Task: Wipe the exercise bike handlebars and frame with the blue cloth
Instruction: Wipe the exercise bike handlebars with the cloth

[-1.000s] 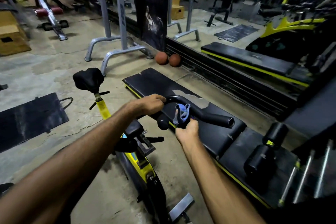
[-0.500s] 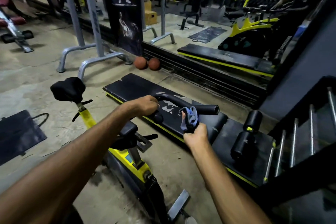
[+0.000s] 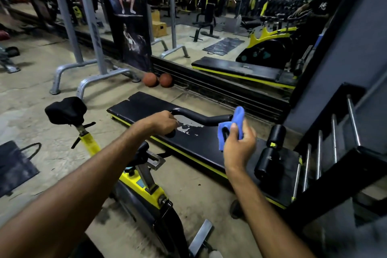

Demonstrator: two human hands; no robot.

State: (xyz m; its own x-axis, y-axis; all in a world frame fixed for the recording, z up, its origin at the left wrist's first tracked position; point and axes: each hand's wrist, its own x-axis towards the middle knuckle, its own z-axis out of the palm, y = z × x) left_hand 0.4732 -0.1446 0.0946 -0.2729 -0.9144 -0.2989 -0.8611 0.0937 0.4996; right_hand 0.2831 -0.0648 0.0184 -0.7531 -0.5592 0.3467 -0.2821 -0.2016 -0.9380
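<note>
A yellow and black exercise bike frame [image 3: 146, 190] stands below me, its black saddle [image 3: 66, 110] at the left. The black curved handlebar [image 3: 199, 118] runs across the middle. My left hand [image 3: 163, 123] grips the handlebar's left part. My right hand [image 3: 238, 146] holds the blue cloth [image 3: 232, 127], wrapped around the handlebar's right end, which the cloth hides.
A black and yellow bench [image 3: 196, 142] with foam rollers [image 3: 272, 153] lies just behind the bike. Two orange balls [image 3: 157, 79] rest by the mirror wall [image 3: 230, 27]. Grey rack legs [image 3: 90, 77] stand at the left, a dark stair frame [image 3: 335, 142] at the right, a black mat [image 3: 14, 165] on the floor.
My right hand has slid the blue cloth rightwards along the handlebar, from its middle to its right end. My left hand has kept its grip. My head has turned, shifting the view.
</note>
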